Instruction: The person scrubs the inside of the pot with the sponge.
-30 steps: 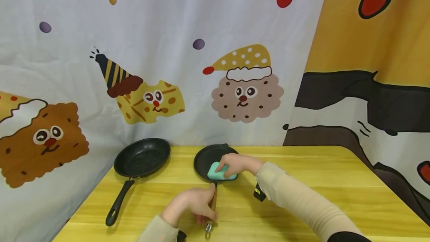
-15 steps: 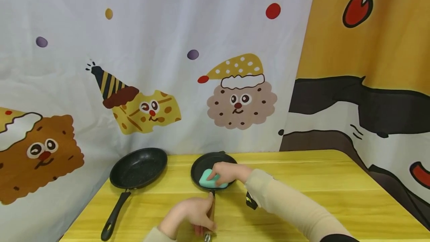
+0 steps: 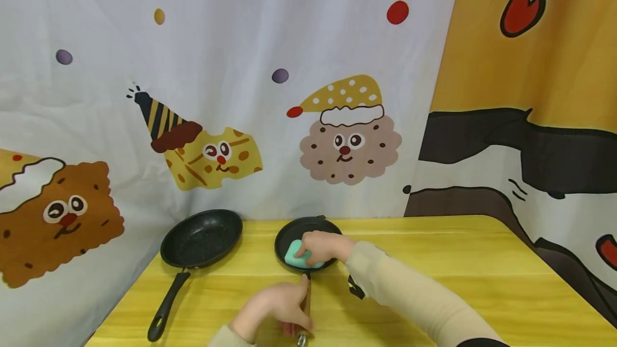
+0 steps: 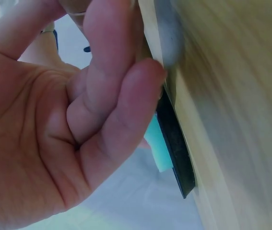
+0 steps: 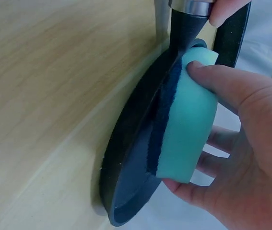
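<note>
A small round black frying pan (image 3: pixel 289 232) with a wooden handle (image 3: pixel 307 302) lies toward the back of the table. My left hand (image 3: pixel 284 304) grips that handle, its fingers curled round it. Inside the pan my right hand (image 3: pixel 322 247) holds a mint-green sponge (image 3: pixel 295 255) between thumb and fingers. In the right wrist view the dark scouring side (image 5: pixel 166 120) of the sponge faces the pan (image 5: pixel 121 148), close against its inside near the handle end. The left wrist view shows the curled fingers (image 4: pixel 121 105) of the left hand, with the sponge (image 4: pixel 159 146) behind them.
A larger black frying pan (image 3: pixel 202 240) with a black handle (image 3: pixel 168 307) lies on the left of the yellow wood-grain table (image 3: pixel 448 261). Behind the table hangs a white curtain (image 3: pixel 222 25) printed with cartoon food, with an orange and dark print to the right.
The sponge and right hand have shifted left within the small pan. My left hand keeps its grip on the handle. The head view has tilted slightly, moving the whole scene lower.
</note>
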Action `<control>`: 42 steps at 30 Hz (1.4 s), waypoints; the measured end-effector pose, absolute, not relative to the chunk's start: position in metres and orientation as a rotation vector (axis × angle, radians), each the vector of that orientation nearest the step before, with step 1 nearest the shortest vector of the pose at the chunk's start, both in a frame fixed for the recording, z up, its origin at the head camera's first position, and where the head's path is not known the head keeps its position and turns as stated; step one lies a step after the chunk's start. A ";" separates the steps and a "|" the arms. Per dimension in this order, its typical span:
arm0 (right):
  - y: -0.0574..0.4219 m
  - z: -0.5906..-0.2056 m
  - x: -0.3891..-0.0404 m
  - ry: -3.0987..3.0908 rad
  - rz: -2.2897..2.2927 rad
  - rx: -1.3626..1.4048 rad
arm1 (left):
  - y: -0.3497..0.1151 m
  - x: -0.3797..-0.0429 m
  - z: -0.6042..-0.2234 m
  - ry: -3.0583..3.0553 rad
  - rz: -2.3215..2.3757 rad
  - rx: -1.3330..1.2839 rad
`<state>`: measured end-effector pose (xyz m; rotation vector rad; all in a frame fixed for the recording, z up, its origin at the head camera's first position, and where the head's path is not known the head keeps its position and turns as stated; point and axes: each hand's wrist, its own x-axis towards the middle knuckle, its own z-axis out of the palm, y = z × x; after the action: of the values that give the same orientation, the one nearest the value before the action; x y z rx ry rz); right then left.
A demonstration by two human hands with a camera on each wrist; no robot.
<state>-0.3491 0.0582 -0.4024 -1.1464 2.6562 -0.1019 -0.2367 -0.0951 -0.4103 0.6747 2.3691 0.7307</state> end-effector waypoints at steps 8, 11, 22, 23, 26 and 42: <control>0.055 -0.406 -0.351 2.679 -0.072 -1.148 | -0.105 -0.268 -0.461 2.449 0.519 0.718; 0.055 -0.409 -0.350 2.694 -0.099 -1.144 | -0.104 -0.269 -0.463 2.429 0.563 0.690; 0.047 -0.417 -0.353 2.761 -0.028 -1.176 | -0.089 -0.234 -0.407 2.550 0.483 0.686; 0.045 -0.418 -0.354 2.771 0.005 -1.180 | -0.088 -0.231 -0.402 2.556 0.481 0.680; 0.040 -0.418 -0.356 2.801 0.086 -1.183 | -0.087 -0.226 -0.395 2.552 0.518 0.642; 0.037 -0.423 -0.358 2.841 0.090 -1.182 | -0.085 -0.218 -0.388 2.624 0.524 0.563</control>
<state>-0.3585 0.0374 -0.4233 -1.1824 2.8409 0.0898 -0.2183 -0.0847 -0.3883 0.5626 2.6236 0.5236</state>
